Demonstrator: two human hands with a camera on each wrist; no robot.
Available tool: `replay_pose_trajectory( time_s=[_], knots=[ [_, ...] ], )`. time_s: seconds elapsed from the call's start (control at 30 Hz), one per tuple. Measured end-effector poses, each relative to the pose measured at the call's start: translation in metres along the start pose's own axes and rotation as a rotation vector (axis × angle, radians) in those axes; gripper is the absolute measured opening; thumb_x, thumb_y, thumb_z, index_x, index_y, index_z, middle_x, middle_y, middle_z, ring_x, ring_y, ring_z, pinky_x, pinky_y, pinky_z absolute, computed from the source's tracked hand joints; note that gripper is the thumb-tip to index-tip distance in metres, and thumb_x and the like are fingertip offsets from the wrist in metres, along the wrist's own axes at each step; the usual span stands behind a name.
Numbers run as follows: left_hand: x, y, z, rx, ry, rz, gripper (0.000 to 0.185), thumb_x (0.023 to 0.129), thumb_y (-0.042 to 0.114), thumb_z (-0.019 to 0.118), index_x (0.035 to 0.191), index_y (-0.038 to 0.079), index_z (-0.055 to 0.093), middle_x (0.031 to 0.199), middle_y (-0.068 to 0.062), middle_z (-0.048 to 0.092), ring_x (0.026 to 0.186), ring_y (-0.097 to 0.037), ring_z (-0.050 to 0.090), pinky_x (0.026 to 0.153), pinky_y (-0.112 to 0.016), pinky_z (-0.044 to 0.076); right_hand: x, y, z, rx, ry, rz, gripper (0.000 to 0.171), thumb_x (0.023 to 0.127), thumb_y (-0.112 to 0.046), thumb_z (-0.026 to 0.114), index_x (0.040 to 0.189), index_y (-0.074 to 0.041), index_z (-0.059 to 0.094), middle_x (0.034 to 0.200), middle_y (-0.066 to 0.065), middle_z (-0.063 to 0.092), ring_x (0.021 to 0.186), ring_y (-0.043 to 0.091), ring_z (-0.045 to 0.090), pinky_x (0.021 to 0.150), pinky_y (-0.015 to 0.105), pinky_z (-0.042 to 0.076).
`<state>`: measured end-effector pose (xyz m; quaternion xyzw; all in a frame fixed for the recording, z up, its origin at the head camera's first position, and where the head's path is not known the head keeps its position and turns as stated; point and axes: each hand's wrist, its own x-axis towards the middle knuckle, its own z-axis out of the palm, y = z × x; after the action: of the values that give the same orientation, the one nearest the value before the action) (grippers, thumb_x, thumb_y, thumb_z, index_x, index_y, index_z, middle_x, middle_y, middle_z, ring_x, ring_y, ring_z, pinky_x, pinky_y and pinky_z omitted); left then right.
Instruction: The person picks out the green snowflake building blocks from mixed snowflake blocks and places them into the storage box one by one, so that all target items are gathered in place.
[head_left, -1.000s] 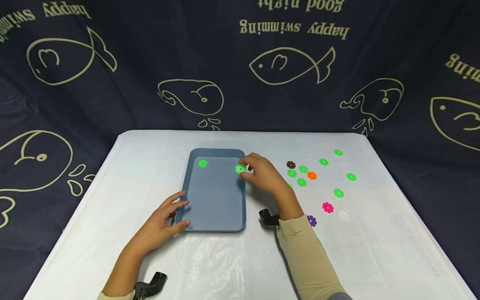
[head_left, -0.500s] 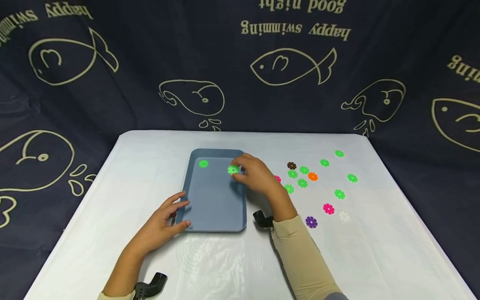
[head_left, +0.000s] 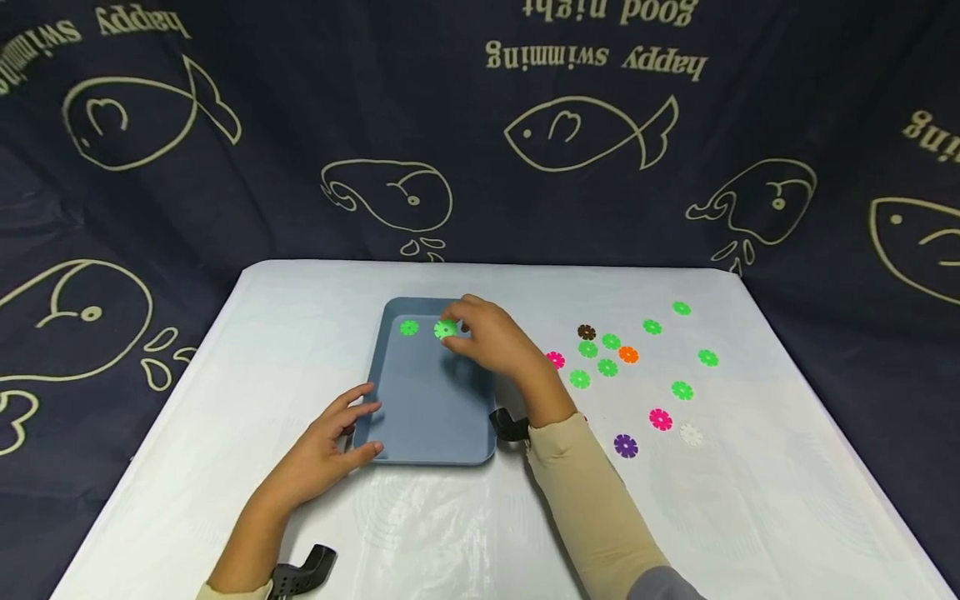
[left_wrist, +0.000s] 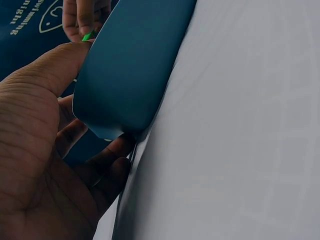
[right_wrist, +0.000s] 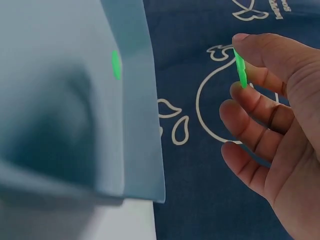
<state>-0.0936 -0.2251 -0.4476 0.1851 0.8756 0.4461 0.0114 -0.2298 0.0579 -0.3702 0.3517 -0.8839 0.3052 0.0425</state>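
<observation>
My right hand (head_left: 491, 337) is over the far part of the blue-grey tray (head_left: 427, 417). It pinches a green notched plastic disc (head_left: 445, 330) between thumb and fingertips; in the right wrist view this disc (right_wrist: 240, 69) shows edge-on. Another green notched disc (head_left: 408, 328) lies in the tray near its far left corner, just left of the held one. My left hand (head_left: 318, 458) rests at the tray's near left corner, its spread fingers and thumb touching the rim. The left wrist view shows that thumb (left_wrist: 60, 62) against the tray's edge.
Right of the tray, several loose notched discs lie scattered on the white-covered table (head_left: 750, 500), mostly green. Among them are a brown disc (head_left: 587, 332), an orange disc (head_left: 628, 355), a purple disc (head_left: 626, 446) and a white disc (head_left: 691, 434). A dark printed cloth (head_left: 480, 225) hangs behind.
My right hand has carried the green disc leftward, from the tray's right rim to beside the disc lying inside. My left hand has stayed at the tray's rim.
</observation>
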Motion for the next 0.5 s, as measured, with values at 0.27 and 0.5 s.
replay_pose_trajectory(
  time_s=[0.27,0.5],
  knots=[
    [0.001,0.0,0.001,-0.018,-0.002,-0.011,0.061,0.087,0.028,0.079,0.138,0.002,0.057,0.158,-0.004,0.033,0.132,-0.025,0.046,0.098,-0.01,0.037,0.016,-0.002,0.005,0.006,-0.026,0.012,0.026,0.09,-0.018,0.075,0.113,-0.009,0.069,0.106,0.002,0.063,0.093,0.022,0.063,0.081,0.029,0.05],
    [0.001,0.001,0.0,-0.011,-0.009,-0.014,0.062,0.088,0.029,0.079,0.138,0.002,0.057,0.158,-0.005,0.033,0.132,-0.025,0.046,0.097,-0.012,0.039,0.027,0.0,0.017,0.007,-0.062,0.031,0.029,0.091,-0.02,0.075,0.117,-0.009,0.069,0.109,0.002,0.064,0.094,0.022,0.063,0.079,0.029,0.05]
  ],
)
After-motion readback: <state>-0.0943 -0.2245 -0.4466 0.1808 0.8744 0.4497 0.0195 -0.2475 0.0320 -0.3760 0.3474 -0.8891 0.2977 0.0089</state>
